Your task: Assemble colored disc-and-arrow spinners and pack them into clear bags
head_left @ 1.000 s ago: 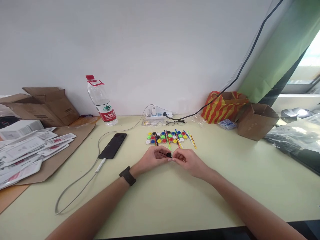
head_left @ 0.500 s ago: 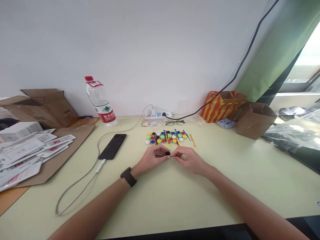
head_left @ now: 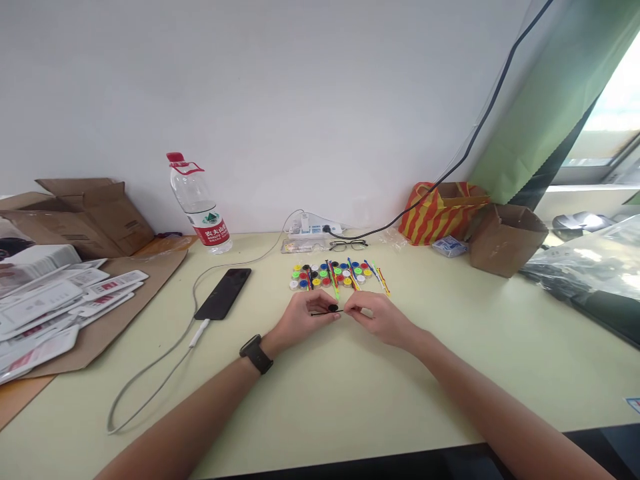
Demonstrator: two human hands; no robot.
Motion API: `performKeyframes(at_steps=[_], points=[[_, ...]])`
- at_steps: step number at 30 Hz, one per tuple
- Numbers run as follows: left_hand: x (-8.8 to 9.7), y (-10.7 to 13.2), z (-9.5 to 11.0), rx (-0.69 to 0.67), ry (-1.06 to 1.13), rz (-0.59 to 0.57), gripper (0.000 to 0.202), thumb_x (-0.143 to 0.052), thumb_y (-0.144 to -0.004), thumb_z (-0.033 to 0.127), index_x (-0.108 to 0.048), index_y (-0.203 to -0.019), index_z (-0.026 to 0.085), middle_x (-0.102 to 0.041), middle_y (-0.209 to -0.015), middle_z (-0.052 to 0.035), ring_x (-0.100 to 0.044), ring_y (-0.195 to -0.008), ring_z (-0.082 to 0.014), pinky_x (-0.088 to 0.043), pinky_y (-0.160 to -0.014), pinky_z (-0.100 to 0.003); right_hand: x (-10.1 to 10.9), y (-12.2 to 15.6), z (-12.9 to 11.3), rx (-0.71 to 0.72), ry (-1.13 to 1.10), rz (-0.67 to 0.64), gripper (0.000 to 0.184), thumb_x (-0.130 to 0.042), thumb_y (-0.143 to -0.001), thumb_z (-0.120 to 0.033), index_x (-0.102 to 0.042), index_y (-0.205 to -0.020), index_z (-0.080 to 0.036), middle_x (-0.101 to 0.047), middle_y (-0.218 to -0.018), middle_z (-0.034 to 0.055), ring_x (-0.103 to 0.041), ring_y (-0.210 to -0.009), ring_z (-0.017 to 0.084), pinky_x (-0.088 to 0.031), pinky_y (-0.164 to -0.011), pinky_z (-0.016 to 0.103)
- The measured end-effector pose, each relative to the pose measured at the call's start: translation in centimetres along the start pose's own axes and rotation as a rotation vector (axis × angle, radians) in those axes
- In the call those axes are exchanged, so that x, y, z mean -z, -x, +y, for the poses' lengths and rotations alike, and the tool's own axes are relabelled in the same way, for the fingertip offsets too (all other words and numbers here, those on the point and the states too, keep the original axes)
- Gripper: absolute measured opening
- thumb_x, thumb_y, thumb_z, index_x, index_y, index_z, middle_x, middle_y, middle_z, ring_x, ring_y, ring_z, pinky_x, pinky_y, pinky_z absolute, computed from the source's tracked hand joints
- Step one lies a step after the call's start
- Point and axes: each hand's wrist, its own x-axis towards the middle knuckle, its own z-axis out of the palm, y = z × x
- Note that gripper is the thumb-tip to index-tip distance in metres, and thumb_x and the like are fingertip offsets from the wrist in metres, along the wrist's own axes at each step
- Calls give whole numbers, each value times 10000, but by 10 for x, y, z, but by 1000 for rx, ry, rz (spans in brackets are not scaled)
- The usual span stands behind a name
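Observation:
My left hand (head_left: 303, 315) is closed in a pinch on a small black round disc (head_left: 333, 308). A thin black stick (head_left: 320, 313) runs below the disc, between the fingers and towards my right hand (head_left: 379, 319). The right fingertips are pinched together at the stick's right end. Just beyond both hands lie rows of small round coloured discs (head_left: 326, 281) in red, yellow, green, blue, white and black. Several bundles of thin coloured sticks (head_left: 353, 273) rest across and beside them. How the black disc and stick meet is hidden by the fingers.
A black phone (head_left: 223, 294) on a grey cable lies left, with a water bottle (head_left: 213, 230) behind it. White tags (head_left: 45, 307) are piled on cardboard at far left. Glasses (head_left: 349, 245) and a power strip (head_left: 314, 230) lie at the back. Bags and a brown box (head_left: 507, 240) stand right.
The view has shifted slightly. Both hands stay close together over the same spot, and more of the black stick shows beneath the disc.

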Motion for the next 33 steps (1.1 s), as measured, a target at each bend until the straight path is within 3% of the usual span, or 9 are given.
performKeyframes(at_steps=[10,16,20,25,29,33], points=[[-2,5,4,-43,-147,-15,221,-792,-849,342,-661,-876,165,-724,-928,-55,-697,-818,-176,-601,-775,-319,3,1,-2,-84,116,-102,123,-554,-945,-155,-639,-880,-218,-660,-825,18,-571,-752,171,-436,-688,296],[-2,5,7,-53,-141,-7,242,-793,-853,355,-637,-834,172,-694,-832,-24,-649,-753,-150,-564,-720,-291,4,0,-8,-98,63,-58,128,-549,-943,-162,-629,-858,-214,-632,-816,17,-545,-729,162,-432,-652,293],[-3,3,14,-43,9,20,264,-818,-843,353,-628,-862,171,-698,-876,-33,-663,-794,-153,-559,-769,-301,9,-3,-11,-156,-130,11,80,-607,-933,-233,-662,-878,-214,-660,-842,22,-577,-742,162,-479,-671,293],[4,0,23,72,321,-90,266,-762,-904,385,-625,-877,159,-729,-1142,-124,-713,-903,-190,-560,-783,-313,11,-7,-9,-224,-300,59,138,-663,-923,-343,-694,-913,-209,-691,-889,34,-621,-790,171,-539,-756,321],[7,-2,18,127,394,-87,284,-829,-849,330,-673,-1029,173,-726,-1051,-72,-720,-880,-172,-565,-813,-310,9,-7,-4,-220,-240,173,218,-670,-922,-417,-704,-1004,-217,-694,-967,63,-651,-836,192,-564,-754,341],[5,-4,7,169,428,0,316,-880,-789,299,-701,-1014,169,-730,-944,-30,-735,-859,-170,-584,-876,-350,10,-6,-5,-191,-157,285,234,-642,-949,-437,-700,-1052,-235,-721,-1012,80,-662,-837,206,-571,-760,369]])
